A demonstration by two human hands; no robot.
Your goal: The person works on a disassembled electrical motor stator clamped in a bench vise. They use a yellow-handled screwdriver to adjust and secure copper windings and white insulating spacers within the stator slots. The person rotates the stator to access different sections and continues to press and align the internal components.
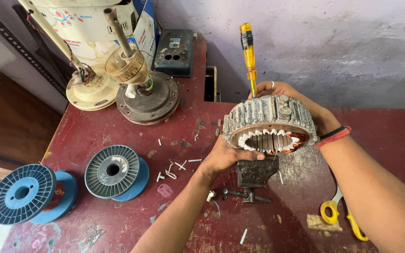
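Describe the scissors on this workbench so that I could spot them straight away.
Start at the dark red workbench and find the grey ribbed motor stator that both hands hold over a small vise. Look toward the near right edge, under the right forearm: the scissors lie flat there. Their bright yellow loop handles set them apart from the blue wire spools on the far left.

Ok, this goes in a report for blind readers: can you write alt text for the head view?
Two bare hands steady a round motor stator on a small bench vise; the left hand grips its near rim, the right hand reaches behind it beside a yellow screwdriver. Two blue wire spools lie on the red workbench.
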